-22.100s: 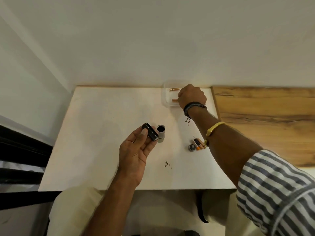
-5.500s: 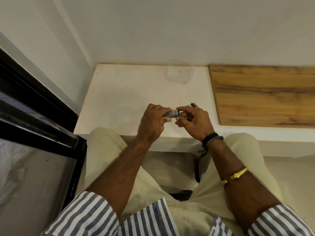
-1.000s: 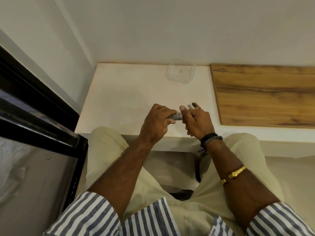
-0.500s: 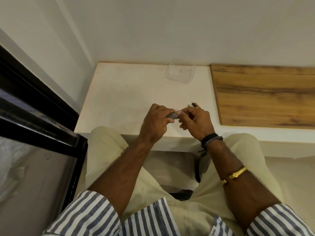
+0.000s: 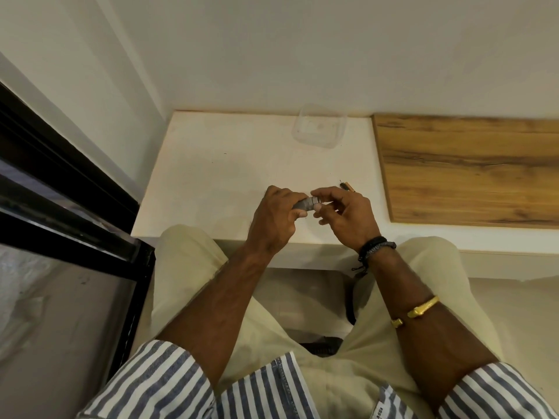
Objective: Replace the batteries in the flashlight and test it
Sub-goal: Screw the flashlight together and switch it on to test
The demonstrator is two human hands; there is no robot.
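A white table (image 5: 211, 164) stands against a white wall, with a wood-grain panel (image 5: 465, 167) to its right and a clear plastic container (image 5: 317, 128) at the far edge. The small shirt label (image 5: 379, 411) is unreadable. The left hand (image 5: 273, 219) is fisted around the grey flashlight (image 5: 305, 204) above the near table edge. The right hand (image 5: 348, 217), half-curled, pinches the flashlight's end between thumb and forefinger. Batteries (image 5: 346, 186) lie beyond the right hand.

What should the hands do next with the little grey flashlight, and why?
Probably keep twisting the end piece tight. The left hand grips the flashlight body while the right hand pinches its end with the fingertips. No light shows yet, so closing it likely comes before testing.
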